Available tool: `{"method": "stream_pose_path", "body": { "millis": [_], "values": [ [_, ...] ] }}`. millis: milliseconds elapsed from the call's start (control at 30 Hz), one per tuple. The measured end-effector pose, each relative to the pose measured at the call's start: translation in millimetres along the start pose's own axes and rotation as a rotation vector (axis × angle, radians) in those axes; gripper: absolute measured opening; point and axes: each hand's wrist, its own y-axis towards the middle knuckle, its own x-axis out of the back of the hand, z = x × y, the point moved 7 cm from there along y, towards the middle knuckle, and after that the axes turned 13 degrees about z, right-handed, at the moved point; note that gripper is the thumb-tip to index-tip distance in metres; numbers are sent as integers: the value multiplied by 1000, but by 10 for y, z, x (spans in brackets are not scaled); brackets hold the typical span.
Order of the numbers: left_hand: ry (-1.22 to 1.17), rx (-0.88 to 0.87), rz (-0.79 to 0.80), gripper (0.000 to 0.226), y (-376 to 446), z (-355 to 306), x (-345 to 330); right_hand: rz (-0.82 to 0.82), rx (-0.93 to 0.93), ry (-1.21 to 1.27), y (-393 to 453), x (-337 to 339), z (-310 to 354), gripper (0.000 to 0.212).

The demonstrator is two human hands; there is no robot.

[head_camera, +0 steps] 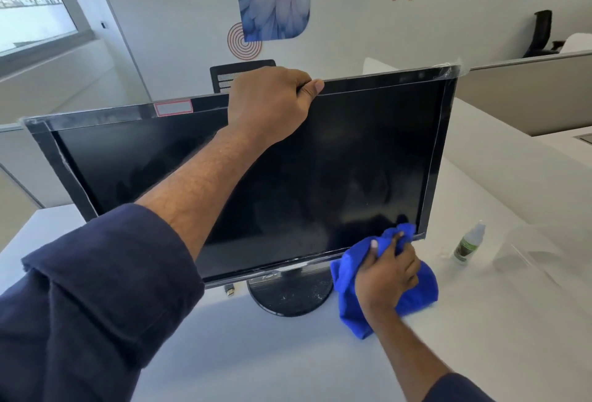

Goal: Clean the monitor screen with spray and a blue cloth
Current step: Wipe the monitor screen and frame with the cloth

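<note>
Monitor (320, 161): top edge clamped by left hand (269, 103); cloth (384, 283) bunched in right hand (387, 270). Tipping is risked if that hold is loosened.

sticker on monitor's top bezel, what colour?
White with a red border, on the sticker left of the left hand; head view.

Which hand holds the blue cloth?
The right hand, pressing the blue cloth at the screen's lower right corner; the left hand grips the monitor top edge.
</note>
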Motion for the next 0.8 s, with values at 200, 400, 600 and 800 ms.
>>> {"method": "stream_pose_path", "body": {
  "millis": [200,400,600,800],
  "values": [
    [-10,19,5,52,-3,34,-14,75,292,-139,-747,-410,588,52],
    [-16,9,19,51,-18,17,17,162,631,-303,-1147,-598,853,48],
    [6,-46,65,50,-59,25,32,90,593,-392,-803,-232,515,49],
    [86,-169,31,47,-354,173,136,80,474,-331,-690,-133,479,46]
  ]
}}
